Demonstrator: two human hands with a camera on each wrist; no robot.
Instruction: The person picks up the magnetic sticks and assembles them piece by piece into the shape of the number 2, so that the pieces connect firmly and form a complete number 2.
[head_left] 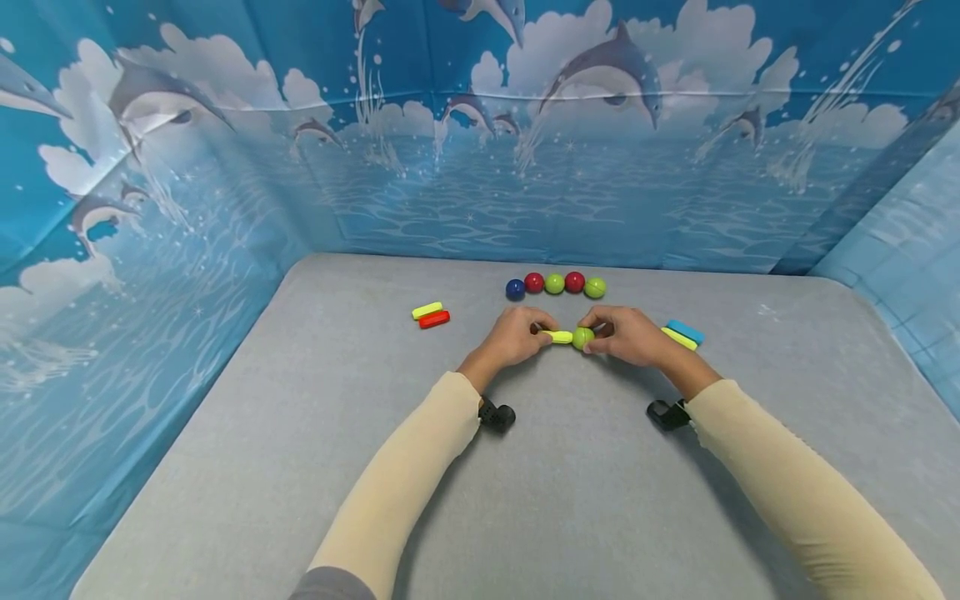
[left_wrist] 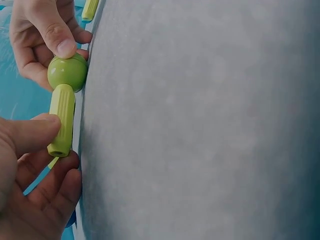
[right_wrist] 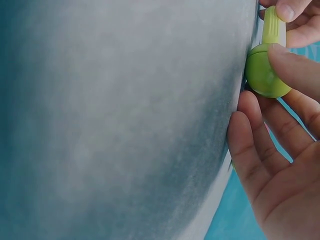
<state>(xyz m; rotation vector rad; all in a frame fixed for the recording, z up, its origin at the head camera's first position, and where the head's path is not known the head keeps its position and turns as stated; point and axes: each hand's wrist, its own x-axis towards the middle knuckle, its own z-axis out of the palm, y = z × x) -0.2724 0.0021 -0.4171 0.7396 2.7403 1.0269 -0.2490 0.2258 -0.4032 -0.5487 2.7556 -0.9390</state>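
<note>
Between thumb and fingers, my left hand point(head_left: 519, 335) pinches a ridged yellow-green stick point(left_wrist: 62, 117). A green ball point(left_wrist: 68, 73) is held by my right hand point(head_left: 628, 335), thumb on one side and fingers on the other. The stick's end meets the ball in both wrist views; whether it sits inside a hole cannot be made out. In the head view the pair lies level over the middle of the table point(head_left: 555, 483). Behind the hands runs a row of balls: a blue ball point(head_left: 515, 289), two red balls point(head_left: 534, 282) and two green balls point(head_left: 554, 284).
Left of the hands lie a yellow stick point(head_left: 427, 310) and a red stick point(head_left: 434, 319). Beside the right wrist are a blue stick point(head_left: 686, 331) and another yellow stick point(head_left: 679, 338). A dolphin-print curtain point(head_left: 480, 192) hangs behind the table's far edge.
</note>
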